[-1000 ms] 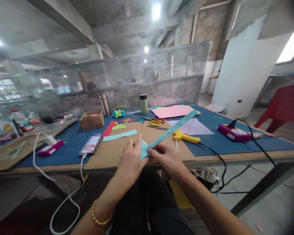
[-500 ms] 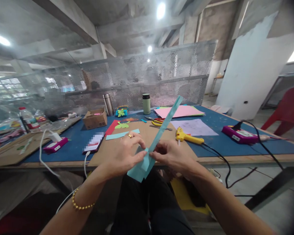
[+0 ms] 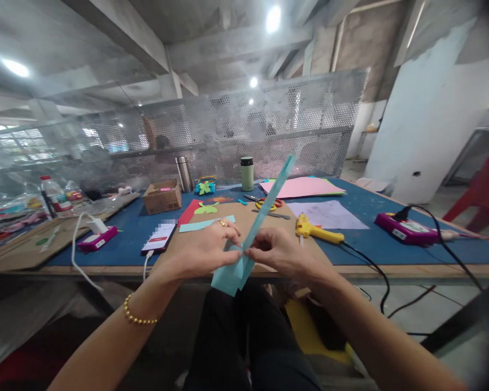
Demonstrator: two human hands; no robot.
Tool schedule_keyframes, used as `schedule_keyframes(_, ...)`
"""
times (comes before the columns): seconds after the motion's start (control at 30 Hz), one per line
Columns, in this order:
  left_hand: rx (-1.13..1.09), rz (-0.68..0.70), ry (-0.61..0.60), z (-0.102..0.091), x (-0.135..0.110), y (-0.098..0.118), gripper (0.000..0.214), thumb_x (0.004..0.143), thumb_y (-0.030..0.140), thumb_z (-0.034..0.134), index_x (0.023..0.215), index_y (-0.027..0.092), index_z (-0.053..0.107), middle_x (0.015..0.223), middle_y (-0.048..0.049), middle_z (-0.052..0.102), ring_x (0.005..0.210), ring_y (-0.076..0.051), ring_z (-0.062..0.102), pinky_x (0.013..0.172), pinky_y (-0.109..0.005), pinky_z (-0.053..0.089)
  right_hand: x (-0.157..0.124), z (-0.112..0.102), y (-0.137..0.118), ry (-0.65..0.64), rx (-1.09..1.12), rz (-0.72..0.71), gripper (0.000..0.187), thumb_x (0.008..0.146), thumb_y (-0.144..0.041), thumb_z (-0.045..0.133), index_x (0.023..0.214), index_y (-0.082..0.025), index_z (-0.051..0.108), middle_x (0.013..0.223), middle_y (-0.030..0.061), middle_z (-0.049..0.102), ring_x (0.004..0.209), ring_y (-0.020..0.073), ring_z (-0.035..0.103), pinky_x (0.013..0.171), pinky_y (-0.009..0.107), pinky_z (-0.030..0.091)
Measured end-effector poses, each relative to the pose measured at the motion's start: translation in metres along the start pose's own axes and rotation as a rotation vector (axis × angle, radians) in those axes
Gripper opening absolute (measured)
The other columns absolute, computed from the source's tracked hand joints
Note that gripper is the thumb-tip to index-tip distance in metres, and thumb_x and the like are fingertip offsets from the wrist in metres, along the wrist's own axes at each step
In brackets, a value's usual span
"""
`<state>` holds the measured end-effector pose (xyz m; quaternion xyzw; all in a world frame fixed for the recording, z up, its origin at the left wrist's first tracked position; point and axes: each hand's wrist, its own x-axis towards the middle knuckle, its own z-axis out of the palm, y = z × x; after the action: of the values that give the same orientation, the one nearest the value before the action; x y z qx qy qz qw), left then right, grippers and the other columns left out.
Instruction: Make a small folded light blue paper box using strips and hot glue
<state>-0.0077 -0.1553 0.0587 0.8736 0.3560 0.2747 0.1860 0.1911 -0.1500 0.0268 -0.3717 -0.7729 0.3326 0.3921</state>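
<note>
A folded light-blue paper strip (image 3: 268,203) slants up between my hands, its wider lower end hanging over my lap at the table's front edge. My left hand (image 3: 212,247) pinches the lower part with thumb and fingers. Opposite it, my right hand (image 3: 275,250) grips the strip's right edge between thumb and forefinger. Under my hands lies a sheet of cardboard (image 3: 309,251). On it rest another light-blue strip (image 3: 191,226), a green paper cutout (image 3: 206,208) and scissors (image 3: 274,205), partly hidden behind the raised strip.
A yellow glue gun (image 3: 320,232) lies to the right, its black cord running off the table edge. Left are a phone (image 3: 158,239) on a cable, a purple power strip (image 3: 98,239) and a cardboard box (image 3: 162,197). Behind stand a green bottle (image 3: 247,176) and pink paper sheets (image 3: 303,187).
The view has shifted slightly, moving the table things a little rightward. The paper strip's top has tipped a little left and looks narrower. Both hands keep their hold.
</note>
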Motion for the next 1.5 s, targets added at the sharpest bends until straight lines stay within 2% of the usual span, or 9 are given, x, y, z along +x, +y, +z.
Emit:
schedule_keyframes(0.1,-0.073,-0.012,0.002,-0.008,0.013,-0.01,0.007,0.075,0.022,0.062,0.073,0.017,0.067,0.104,-0.0056,0.066,0.098,-0.021,0.06,0.094,-0.037,0.045,0.017,-0.009,-0.001,-0.024,0.013,-0.061,0.014,0.072,-0.027,0.065,0.063,-0.016,0.062,0.056,-0.0044,0.048,0.053,0.009,0.04,0.05,0.023,0.03)
schedule_keyframes(0.23,-0.226,-0.07,0.1,-0.023,0.038,-0.036,0.013,0.072,0.029,0.069,0.072,0.015,0.069,0.098,-0.0086,0.067,0.091,-0.021,0.059,0.087,-0.038,0.047,0.047,-0.029,-0.005,0.016,0.087,-0.08,0.018,0.073,-0.032,0.069,0.081,-0.016,0.068,0.067,-0.0021,0.055,0.06,0.0099,0.045,0.054,0.023,0.033)
schedule_keyframes(0.37,-0.388,-0.106,0.247,-0.031,0.066,-0.075,0.023,0.068,0.036,0.073,0.071,0.013,0.069,0.104,-0.0109,0.065,0.094,-0.02,0.058,0.087,-0.036,0.046,0.085,-0.036,0.013,0.22,0.187,-0.05,0.037,0.071,-0.042,0.07,0.097,-0.015,0.068,0.074,0.0006,0.061,0.06,0.01,0.047,0.055,0.023,0.037)
schedule_keyframes(0.47,-0.411,-0.132,0.33,-0.026,0.084,-0.105,0.025,0.063,0.036,0.076,0.07,0.013,0.069,0.095,-0.0087,0.067,0.088,-0.019,0.057,0.088,-0.035,0.043,0.116,-0.024,0.044,0.457,0.106,-0.01,0.034,0.072,-0.045,0.059,0.084,-0.014,0.066,0.064,-0.001,0.057,0.054,0.0107,0.045,0.051,0.025,0.037)
schedule_keyframes(0.63,-0.588,-0.173,0.404,-0.004,0.099,-0.134,0.033,0.061,0.04,0.079,0.074,0.011,0.069,0.085,-0.0067,0.068,0.082,-0.017,0.056,0.083,-0.032,0.041,0.138,-0.008,0.082,0.585,-0.01,-0.025,0.027,0.072,-0.042,0.053,0.077,-0.018,0.064,0.074,0.0042,0.064,0.068,0.0176,0.055,0.065,0.031,0.045)
schedule_keyframes(0.77,-0.791,-0.133,0.383,0.004,0.096,-0.138,0.041,0.061,0.042,0.082,0.082,0.009,0.069,0.081,-0.0059,0.068,0.081,-0.017,0.057,0.084,-0.031,0.041,0.131,-0.01,0.084,0.625,-0.082,-0.044,0.025,0.072,-0.036,0.052,0.082,-0.019,0.066,0.087,0.0073,0.069,0.083,0.0214,0.06,0.082,0.037,0.046)
schedule_keyframes(0.9,-0.941,-0.079,0.34,0.007,0.088,-0.133,0.042,0.064,0.04,0.082,0.09,0.01,0.069,0.084,-0.0059,0.067,0.079,-0.015,0.058,0.083,-0.031,0.043,0.125,-0.009,0.074,0.565,-0.072,-0.069,0.028,0.075,-0.039,0.055,0.088,-0.018,0.068,0.09,0.007,0.071,0.083,0.0212,0.062,0.078,0.035,0.048)
schedule_keyframes(1.1,-0.773,-0.149,0.366,0.015,0.083,-0.125,0.04,0.066,0.048,0.079,0.077,0.012,0.066,0.071,-0.0008,0.061,0.067,-0.012,0.051,0.066,-0.025,0.038,0.118,-0.005,0.061,0.429,-0.017,-0.145,0.032,0.081,-0.046,0.056,0.088,-0.018,0.069,0.09,0.0061,0.07,0.087,0.0207,0.062,0.079,0.033,0.047)
schedule_keyframes(1.5,-0.635,-0.137,0.358,0.014,0.085,-0.127,0.032,0.071,0.042,0.073,0.084,0.013,0.068,0.078,-0.0015,0.063,0.075,-0.015,0.053,0.069,-0.026,0.039,0.119,0.001,0.055,0.29,-0.023,-0.084,0.017,0.072,-0.028,0.057,0.084,-0.018,0.062,0.086,0.0021,0.063,0.077,0.0167,0.057,0.07,0.028,0.044)
